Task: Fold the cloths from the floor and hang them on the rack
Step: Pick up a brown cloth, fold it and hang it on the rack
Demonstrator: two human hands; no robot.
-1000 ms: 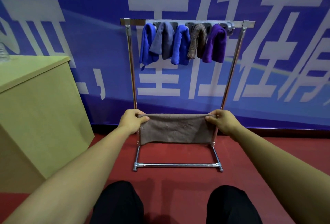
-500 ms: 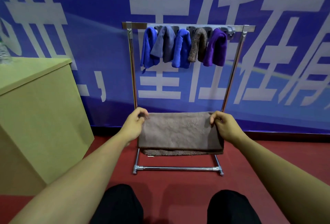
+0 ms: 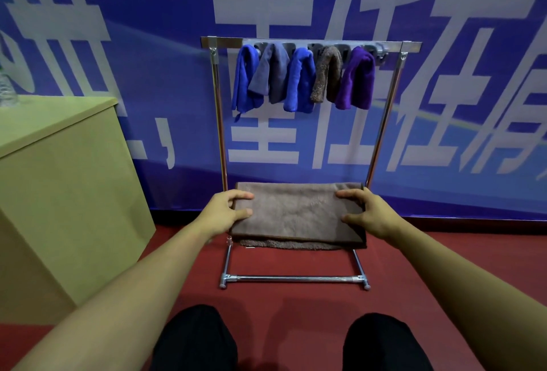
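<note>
Brown cloth (image 3: 299, 213) folded double, held up in the air in front of the lower part of the rack (image 3: 217, 122), above the red floor (image 3: 296, 305) and not touching it; lower layer showing as a fuzzy edge under the front layer. Left hand (image 3: 225, 213) gripping the left end of the cloth – thumb on the front, fingers curled round the top corner. Right hand (image 3: 365, 213) gripping the right end in the same way, thumb and one finger lying on the front face. Both arms stretched forward, hands well apart, cloth spread flat between them. On the top bar of the rack, five cloths hanging side by side, touching one another: blue cloth (image 3: 244, 80), grey cloth (image 3: 272, 74), second blue cloth (image 3: 302, 83), small brown cloth (image 3: 327, 74), purple cloth (image 3: 358, 80). To the left – a yellow-green bench (image 3: 59, 181), near the rack but apart from it. Behind, a blue banner (image 3: 148, 15) with large white characters. At the bottom, two knees in black trousers (image 3: 195, 341).
</note>
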